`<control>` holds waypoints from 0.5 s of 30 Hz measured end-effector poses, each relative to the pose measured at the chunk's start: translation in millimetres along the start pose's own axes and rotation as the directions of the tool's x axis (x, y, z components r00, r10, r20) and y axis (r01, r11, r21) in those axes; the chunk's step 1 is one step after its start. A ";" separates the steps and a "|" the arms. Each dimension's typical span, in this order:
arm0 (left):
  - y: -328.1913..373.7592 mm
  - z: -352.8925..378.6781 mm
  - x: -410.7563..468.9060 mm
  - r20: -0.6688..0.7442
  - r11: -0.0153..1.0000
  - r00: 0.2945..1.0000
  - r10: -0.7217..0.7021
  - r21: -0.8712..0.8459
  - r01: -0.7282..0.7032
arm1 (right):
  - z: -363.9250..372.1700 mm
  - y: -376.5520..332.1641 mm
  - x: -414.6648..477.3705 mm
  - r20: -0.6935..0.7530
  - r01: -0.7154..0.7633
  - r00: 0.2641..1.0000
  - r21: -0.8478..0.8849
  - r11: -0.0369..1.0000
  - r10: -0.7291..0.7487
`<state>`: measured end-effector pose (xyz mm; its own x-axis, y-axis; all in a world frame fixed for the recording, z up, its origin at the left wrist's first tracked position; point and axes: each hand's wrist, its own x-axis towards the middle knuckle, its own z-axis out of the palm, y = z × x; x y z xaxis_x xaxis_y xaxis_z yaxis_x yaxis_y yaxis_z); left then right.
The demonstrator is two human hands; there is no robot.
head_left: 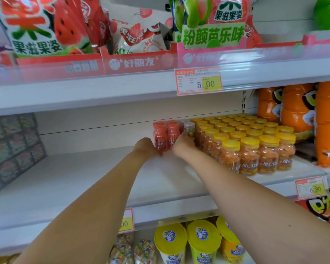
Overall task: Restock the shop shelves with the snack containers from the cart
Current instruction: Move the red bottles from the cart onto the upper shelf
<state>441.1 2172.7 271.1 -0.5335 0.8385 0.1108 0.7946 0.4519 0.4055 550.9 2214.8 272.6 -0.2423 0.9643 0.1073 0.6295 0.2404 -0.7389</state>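
A single wide-angle view is given from head height, aimed forward and slightly downward, close to the middle shelf (84, 187); both forearms are seen entering from the lower edge.

1. A white metal shelving unit (84, 180) filled the view, with three levels visible.
2. Its pale back panel (103, 121) ran behind the middle level, and a slotted upright (243, 101) stood at the panel's right.
3. A clear plastic rail (274, 67) fronted the top shelf edge, carrying a red-and-yellow price tag (198, 81) printed 5.00.
4. Two more price tags hung lower: one (311, 187) on the middle shelf's right edge, another (126, 221) partly hidden near the centre.
5. The light was even and bright, casting soft shadows on the bare shelf board.
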 end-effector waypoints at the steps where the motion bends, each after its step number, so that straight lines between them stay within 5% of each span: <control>1: 0.2 -4.2 -9.0 0.019 0.999 1.000 0.017 0.034 -0.017 | -5.1 -1.7 -7.1 0.043 0.045 0.998 -0.057 0.997 -0.043; 5: 3.0 -14.7 -63.6 0.049 0.988 0.992 0.113 0.098 -0.118 | -35.6 -3.5 -51.4 0.122 0.234 0.968 -0.121 0.965 -0.219; 8: -4.3 -10.0 -123.3 -0.185 0.975 0.963 0.194 -0.075 -0.211 | -62.1 5.6 -98.6 0.030 0.369 0.929 -0.107 0.923 -0.368; 11: -21.1 7.0 -194.9 -0.502 0.906 0.821 0.272 -0.154 -0.395 | -75.5 24.3 -144.4 -0.041 0.481 0.875 -0.053 0.875 -0.483; 15: -46.8 43.6 -278.3 -0.481 0.864 0.821 0.307 -0.220 -0.452 | -74.7 65.4 -202.8 0.038 0.544 0.838 0.004 0.839 -0.544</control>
<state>565.0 1931.4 181.7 -0.3341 0.6807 0.6519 0.8640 -0.0552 0.5004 696.3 2043.2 252.2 -0.5734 0.6735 0.4666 0.3937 0.7259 -0.5640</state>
